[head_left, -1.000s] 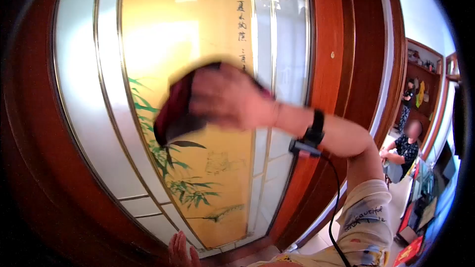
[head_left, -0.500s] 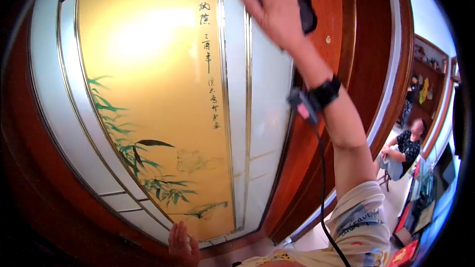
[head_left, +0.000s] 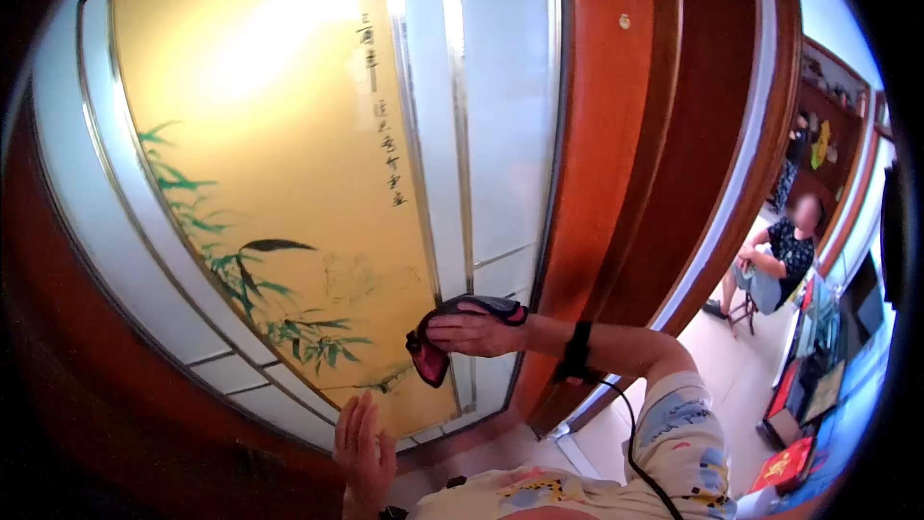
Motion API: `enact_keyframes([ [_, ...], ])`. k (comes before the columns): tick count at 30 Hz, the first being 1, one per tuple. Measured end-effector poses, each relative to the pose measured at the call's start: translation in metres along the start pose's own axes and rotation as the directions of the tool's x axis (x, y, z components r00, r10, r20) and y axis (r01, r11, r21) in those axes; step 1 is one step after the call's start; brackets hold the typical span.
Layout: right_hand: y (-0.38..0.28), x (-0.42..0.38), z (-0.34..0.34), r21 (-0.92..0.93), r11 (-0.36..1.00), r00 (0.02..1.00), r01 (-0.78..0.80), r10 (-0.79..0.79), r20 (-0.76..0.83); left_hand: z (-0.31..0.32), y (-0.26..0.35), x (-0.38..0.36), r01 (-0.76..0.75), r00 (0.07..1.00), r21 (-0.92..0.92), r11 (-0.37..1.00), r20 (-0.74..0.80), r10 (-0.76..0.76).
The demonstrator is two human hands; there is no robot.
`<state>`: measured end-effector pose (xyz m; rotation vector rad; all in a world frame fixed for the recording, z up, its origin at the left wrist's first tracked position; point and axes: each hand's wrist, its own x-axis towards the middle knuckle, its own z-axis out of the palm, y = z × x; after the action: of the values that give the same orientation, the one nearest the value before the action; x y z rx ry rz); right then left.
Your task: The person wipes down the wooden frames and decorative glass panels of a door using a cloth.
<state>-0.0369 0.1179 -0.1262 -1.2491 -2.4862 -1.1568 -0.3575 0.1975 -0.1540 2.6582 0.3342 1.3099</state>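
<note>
My right hand presses a dark red cloth flat against the lower part of a glass door panel, beside its metal strip. The panel is yellow with painted bamboo and black calligraphy, flanked by frosted white glass and set in a reddish wooden frame. A black wristband with a cable sits on my right wrist. My left hand rests with spread fingers on the bottom edge of the panel, holding nothing.
To the right, a doorway opens into a room where a person sits on a chair. Another person stands further back by wooden shelves. Red and colourful items lie at the lower right on the floor.
My right hand with the cloth swept from mid-panel up to the top right, then down to the lower part of the glass. The view shifted left across the door.
</note>
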Motion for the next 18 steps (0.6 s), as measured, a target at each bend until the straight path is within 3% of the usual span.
enact_keyframes([
  [1, 0.008, 0.009, -0.001, 0.064, 0.998, 1.0, 0.006, -0.005, -0.013, -0.001, 0.0, 0.0, -0.009, 1.0, -0.003, 1.0, 0.0, 0.009],
  [3, 0.051, 0.049, -0.044, -0.398, 0.901, 0.985, 0.174, -0.162, 0.064, -0.003, -0.001, -0.004, 0.019, 1.0, 0.028, 0.999, -0.004, -0.019],
  [5, 0.092, 0.103, -0.101, -0.187, 0.982, 0.998, 0.032, -0.019, 0.067, -0.006, 0.001, -0.009, 0.067, 0.998, 0.062, 0.996, -0.008, -0.066],
  [6, 0.112, 0.137, -0.139, -0.26, 0.964, 0.997, 0.046, -0.03, 0.066, -0.008, 0.003, -0.01, 0.077, 0.997, 0.066, 0.995, -0.016, -0.076],
  [7, 0.133, 0.165, -0.165, -0.285, 0.958, 0.991, -0.015, -0.023, -0.13, -0.01, 0.004, -0.012, 0.089, 0.996, 0.071, 0.994, -0.024, -0.087],
  [11, 0.204, 0.26, -0.26, -0.438, 0.898, 0.896, -0.036, -0.165, -0.412, -0.017, 0.01, -0.029, 0.186, 0.982, 0.113, 0.976, -0.047, -0.182],
  [12, 0.233, 0.282, -0.271, -0.482, 0.876, 0.799, 0.037, -0.315, -0.512, -0.019, 0.009, -0.034, 0.189, 0.98, 0.133, 0.973, -0.096, -0.177],
  [13, 0.241, 0.285, -0.29, -0.513, 0.83, 0.866, -0.219, -0.077, -0.495, -0.024, 0.012, -0.038, 0.249, 0.967, 0.14, 0.958, -0.097, -0.237],
  [15, 0.32, 0.297, -0.315, -0.821, 0.452, 0.802, -0.349, -0.31, -0.511, -0.033, 0.019, -0.048, 0.288, 0.957, 0.162, 0.944, -0.076, -0.279],
  [16, 0.324, 0.298, -0.318, -0.811, 0.48, 0.797, -0.334, -0.317, -0.515, -0.035, 0.021, -0.055, 0.32, 0.947, 0.163, 0.933, -0.082, -0.311],
  [18, 0.316, 0.309, -0.302, -0.931, 0.291, 0.832, -0.219, -0.443, -0.334, -0.041, 0.013, -0.069, 0.335, 0.939, 0.168, 0.927, -0.137, -0.315],
])
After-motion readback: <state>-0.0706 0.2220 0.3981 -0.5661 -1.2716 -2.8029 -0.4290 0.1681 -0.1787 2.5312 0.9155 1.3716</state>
